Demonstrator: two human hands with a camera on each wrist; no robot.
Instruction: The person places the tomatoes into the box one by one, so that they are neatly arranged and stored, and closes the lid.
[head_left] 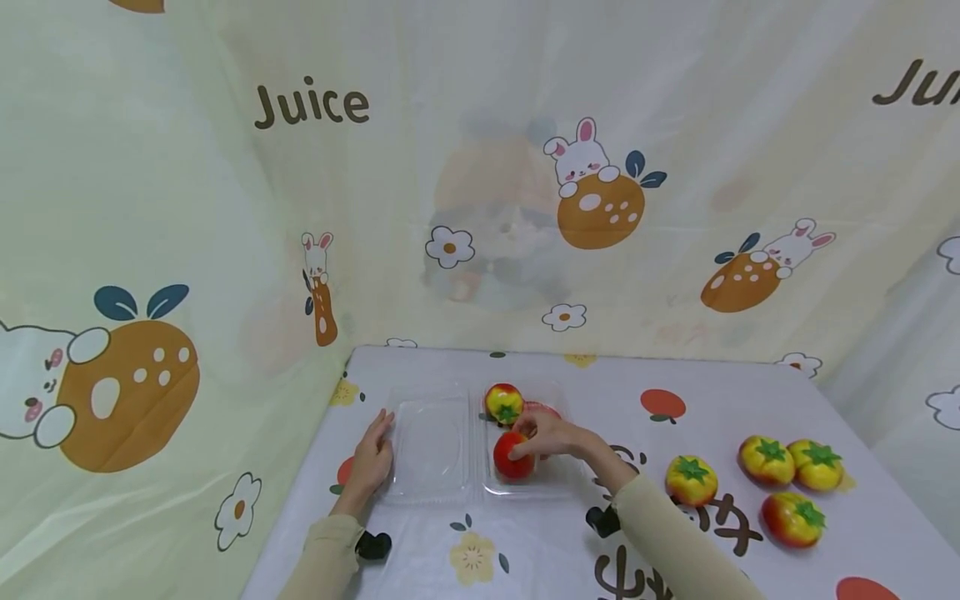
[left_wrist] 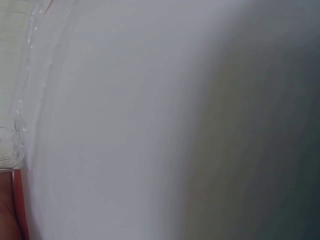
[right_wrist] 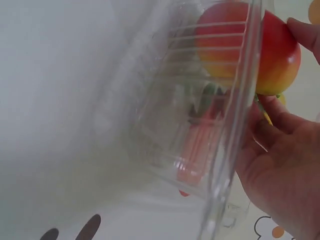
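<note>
A clear plastic clamshell box lies opened flat, its left half [head_left: 431, 446] beside its right half [head_left: 525, 490]. My right hand [head_left: 546, 435] pinches a glossy red-and-yellow fruit [head_left: 512, 457] over the front of the right half. In the right wrist view, the thumb and fingers of that hand [right_wrist: 287, 165] hold the fruit [right_wrist: 281, 52] from two sides, partly behind the clear plastic wall. Another such fruit with a green leafy top [head_left: 504, 403] sits at the back of that half. My left hand [head_left: 372, 457] lies along the left half's outer edge, fingers extended.
On the table to the right are several more red-and-yellow fruits: one [head_left: 691, 480] nearer the box, a pair [head_left: 767, 460] farther back and another [head_left: 793, 520] in front. The white printed tablecloth [head_left: 420, 550] ends before a hanging printed curtain [head_left: 510, 183].
</note>
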